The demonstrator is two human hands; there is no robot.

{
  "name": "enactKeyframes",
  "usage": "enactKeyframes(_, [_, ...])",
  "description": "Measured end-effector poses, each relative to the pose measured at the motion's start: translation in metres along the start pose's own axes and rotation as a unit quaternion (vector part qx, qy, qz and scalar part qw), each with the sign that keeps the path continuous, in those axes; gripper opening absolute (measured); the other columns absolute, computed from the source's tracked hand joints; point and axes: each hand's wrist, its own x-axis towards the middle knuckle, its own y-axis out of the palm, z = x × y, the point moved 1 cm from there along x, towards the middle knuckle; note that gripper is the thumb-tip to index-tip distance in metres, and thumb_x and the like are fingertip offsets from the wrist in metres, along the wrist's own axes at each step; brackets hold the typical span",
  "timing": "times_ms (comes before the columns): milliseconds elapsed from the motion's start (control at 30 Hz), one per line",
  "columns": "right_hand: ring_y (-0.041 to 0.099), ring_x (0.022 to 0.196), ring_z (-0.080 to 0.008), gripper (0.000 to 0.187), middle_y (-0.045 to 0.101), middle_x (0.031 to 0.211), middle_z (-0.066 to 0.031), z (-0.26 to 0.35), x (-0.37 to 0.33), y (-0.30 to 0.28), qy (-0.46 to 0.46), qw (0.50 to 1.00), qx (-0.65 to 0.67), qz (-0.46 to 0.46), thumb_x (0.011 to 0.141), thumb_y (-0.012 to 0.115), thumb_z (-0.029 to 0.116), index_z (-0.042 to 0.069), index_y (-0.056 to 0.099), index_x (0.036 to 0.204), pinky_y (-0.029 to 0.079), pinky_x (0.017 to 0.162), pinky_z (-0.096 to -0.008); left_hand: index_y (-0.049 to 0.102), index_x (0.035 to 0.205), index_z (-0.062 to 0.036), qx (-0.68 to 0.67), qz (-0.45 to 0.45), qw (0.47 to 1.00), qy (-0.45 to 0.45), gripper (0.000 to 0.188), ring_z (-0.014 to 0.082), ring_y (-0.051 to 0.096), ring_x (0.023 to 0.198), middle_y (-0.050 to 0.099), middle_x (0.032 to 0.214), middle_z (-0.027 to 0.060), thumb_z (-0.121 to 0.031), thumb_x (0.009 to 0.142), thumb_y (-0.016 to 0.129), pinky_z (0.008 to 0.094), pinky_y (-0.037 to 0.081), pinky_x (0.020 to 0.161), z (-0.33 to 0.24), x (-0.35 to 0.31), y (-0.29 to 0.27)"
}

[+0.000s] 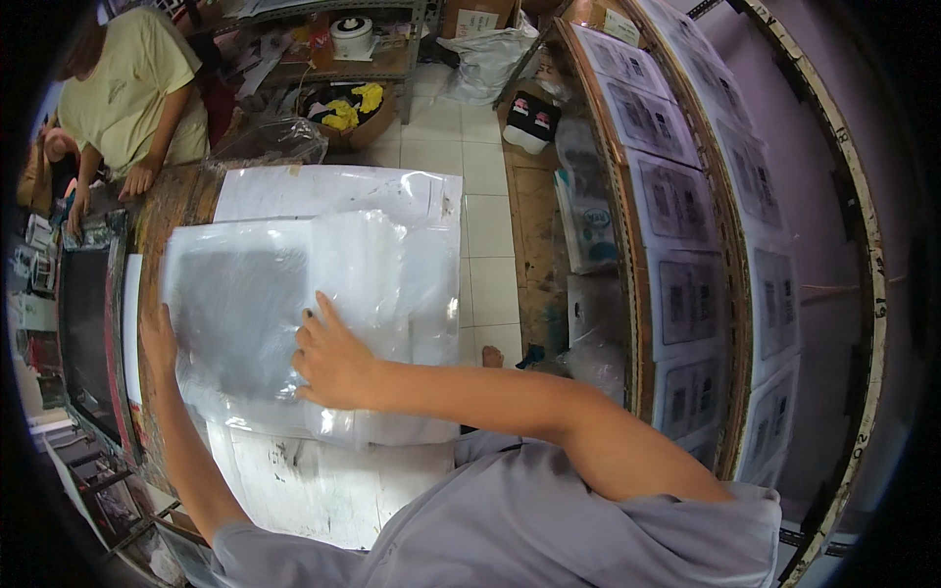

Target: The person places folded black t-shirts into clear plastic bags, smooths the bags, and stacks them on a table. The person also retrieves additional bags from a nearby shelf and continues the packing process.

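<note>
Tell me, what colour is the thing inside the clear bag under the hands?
Dark grey, seen through the clear plastic bag in the head view.

Under my right grip (331, 361) lies a clear plastic package (294, 314) with a dark grey, flat rectangle inside; my left grip (157, 338) rests at its left edge. Left of that grip stands a dark screen (86, 333). Well right of my right grip, white sheets with black printed labels (686, 294) line the shelf. A white-and-teal bag (593, 230) leans below them.

Clear plastic bag (294, 314), grey inside
</note>
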Motion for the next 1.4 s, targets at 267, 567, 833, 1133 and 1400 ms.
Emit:
enactKeyframes(267, [0.052,0.116,-0.0301,0.032,0.058,0.11,-0.0126,-0.127,-0.098,-0.066,0.02,0.915,0.264,-0.306,0.082,0.071,0.019,0.006,0.064,0.11,0.028,0.109,-0.0579,0.05,0.131,0.0038,-0.104,-0.066,0.992,0.035,0.042,0.0311,0.049,0.125,0.053,0.133,0.0212,-0.023,0.099,0.052,0.0386,0.035,0.106,-0.168,-0.05,-0.048])
enactKeyframes(567, [0.066,0.09,-0.0239,0.026,0.068,0.098,-0.0153,-0.41,-0.246,0.033,0.454,0.721,0.424,-0.308,0.092,0.058,0.016,0.0,0.062,0.113,0.051,0.079,-0.0348,0.06,0.117,0.0025,-0.205,-0.051,0.976,0.053,0.027,0.0294,0.053,0.12,0.057,0.128,0.0155,-0.008,0.093,0.053,0.04,0.037,0.104,-0.453,-0.125,0.013])
enactKeyframes(833, [0.064,0.077,-0.0207,0.026,0.068,0.088,-0.0135,-0.56,-0.24,0.165,0.572,0.598,0.505,-0.247,0.088,0.055,0.01,0.0,0.062,0.11,0.051,0.075,-0.0335,0.064,0.106,-0.0005,-0.292,0.283,0.89,0.205,0.025,0.0362,0.055,0.112,0.058,0.119,0.0192,-0.011,0.083,0.064,0.0422,0.043,0.096,-0.706,-0.116,0.164])
enactKeyframes(1133, [0.065,0.079,-0.024,0.025,0.067,0.087,-0.0136,-0.805,-0.195,0.24,0.703,0.501,0.383,-0.328,0.087,0.053,0.01,0.002,0.063,0.108,0.05,0.075,-0.0358,0.065,0.101,0.0002,-0.387,0.457,0.8,-0.042,0.022,0.0314,0.064,0.095,0.065,0.101,0.0174,-0.017,0.089,0.058,0.0382,0.05,0.083,-0.763,-0.027,0.554])
enactKeyframes(1400, [0.063,0.097,-0.0341,0.026,0.066,0.106,-0.0189,-1.114,-0.27,0.353,0.757,0.58,0.012,-0.301,0.088,0.057,0.012,0.001,0.062,0.111,0.049,0.085,-0.0409,0.065,0.099,0.0016,-0.302,0.497,0.812,-0.041,0.02,0.0319,0.065,0.09,0.066,0.097,0.0197,-0.014,0.089,0.059,0.0387,0.051,0.082,-0.743,-0.024,0.818])
